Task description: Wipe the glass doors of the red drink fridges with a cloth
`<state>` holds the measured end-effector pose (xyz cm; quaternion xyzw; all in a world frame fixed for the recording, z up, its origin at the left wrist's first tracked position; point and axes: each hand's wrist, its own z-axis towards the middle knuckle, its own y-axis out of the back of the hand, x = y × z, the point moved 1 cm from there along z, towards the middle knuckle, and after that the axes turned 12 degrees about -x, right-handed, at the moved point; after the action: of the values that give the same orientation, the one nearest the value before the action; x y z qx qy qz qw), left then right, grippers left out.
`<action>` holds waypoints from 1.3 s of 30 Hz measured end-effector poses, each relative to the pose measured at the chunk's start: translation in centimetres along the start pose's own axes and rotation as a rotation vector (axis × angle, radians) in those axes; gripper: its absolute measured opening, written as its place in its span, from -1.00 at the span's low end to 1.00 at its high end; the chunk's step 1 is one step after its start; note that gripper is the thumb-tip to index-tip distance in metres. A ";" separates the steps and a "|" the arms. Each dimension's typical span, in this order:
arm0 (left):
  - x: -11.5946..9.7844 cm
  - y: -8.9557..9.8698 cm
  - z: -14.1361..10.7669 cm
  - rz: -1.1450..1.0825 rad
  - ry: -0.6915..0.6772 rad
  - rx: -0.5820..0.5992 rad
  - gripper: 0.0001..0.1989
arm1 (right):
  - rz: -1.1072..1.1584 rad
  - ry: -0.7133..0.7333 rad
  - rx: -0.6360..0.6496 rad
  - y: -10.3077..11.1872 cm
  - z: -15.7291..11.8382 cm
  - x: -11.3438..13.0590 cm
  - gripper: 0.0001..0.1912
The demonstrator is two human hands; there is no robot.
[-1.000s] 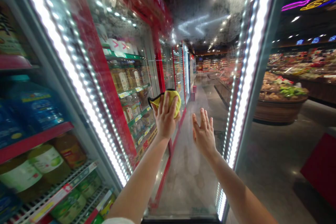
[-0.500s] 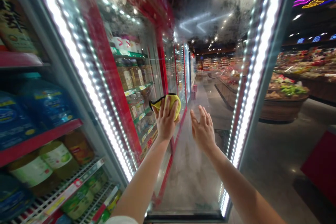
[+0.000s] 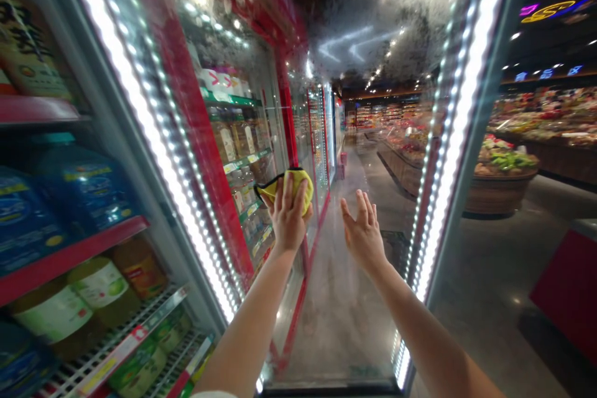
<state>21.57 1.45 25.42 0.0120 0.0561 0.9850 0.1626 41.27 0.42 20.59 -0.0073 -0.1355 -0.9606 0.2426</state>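
Note:
A yellow cloth with a dark edge is spread under my left hand, which presses it against the glass door of a cooler. The cloth sticks out beyond the fingertips and to the left of the hand. To the right, my right hand is raised near the same glass with its fingers apart and nothing in it. Bright LED strips run down both sides of the door. Cloudy smears show on the upper part of the glass.
Cooler shelves at the left hold blue bottles and jugs with green labels. Through the glass, red-framed coolers line an aisle. A produce stand and a red box-like object are at the right.
My left hand and the cloth have moved slightly left across the glass. My right hand has barely moved. The view has shifted a little.

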 end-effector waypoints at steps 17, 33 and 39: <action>3.2 1.7 1.5 0.027 0.089 -0.028 -0.34 | -0.043 0.094 -0.009 0.2 1.3 5.6 -0.44; 8.4 3.7 0.2 0.029 0.118 -0.130 -0.36 | -0.099 0.073 0.009 -2.1 0.0 7.6 -0.32; 8.7 3.9 -6.5 0.011 0.042 -0.073 -0.31 | -0.060 0.080 0.001 -2.6 -0.8 7.3 -0.28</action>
<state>11.78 -0.10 19.41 -0.0141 0.0234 0.9873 0.1563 33.63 -1.01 19.75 0.0355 -0.1264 -0.9669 0.2188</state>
